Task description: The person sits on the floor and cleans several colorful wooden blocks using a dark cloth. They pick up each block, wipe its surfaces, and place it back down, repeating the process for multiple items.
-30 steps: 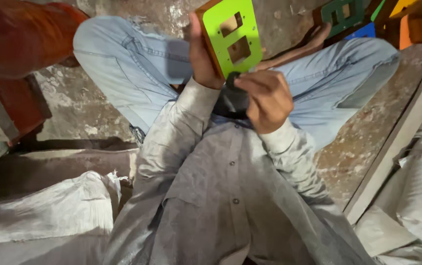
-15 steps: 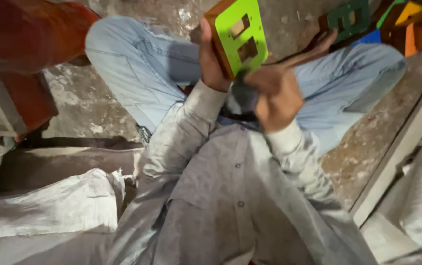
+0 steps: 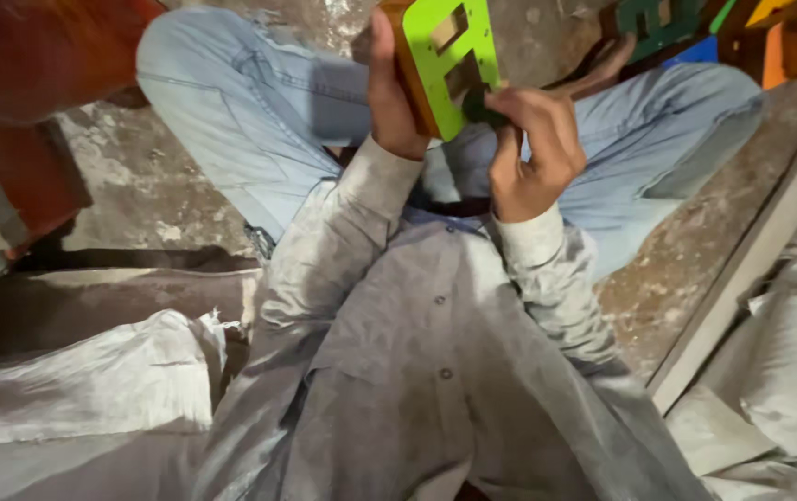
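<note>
Fingers of the right hand (image 3: 533, 148) are curled together and pinch a small dark thing (image 3: 477, 104) — too blurry to tell what it is. The fingertips press it against the lower edge of a green board (image 3: 449, 56) with square holes cut in it.

On the other side of the board, the left hand (image 3: 391, 88) wraps around its brown wooden edge. Its palm is flat on the side and its thumb points up, so the board is clamped tight and stands tilted between both hands.

Below the hands come two grey shirt sleeves (image 3: 343, 232), and they lead down to a dusty grey shirt (image 3: 435, 371) with small buttons.

Behind the hands are legs in light blue jeans (image 3: 250, 102), folded apart on a rough, stained floor (image 3: 139, 176).

Past the right hand's knuckles, up in the far corner, lie more coloured boards (image 3: 741, 28) — green, blue, orange and yellow ones, all close together.

Far off past the left hand sits something big and red-orange (image 3: 27, 56). Near the left elbow lies a white sack (image 3: 83, 380), and more pale sacks (image 3: 788, 371) lie beside a long wooden plank (image 3: 741, 269) on the right hand's side.
</note>
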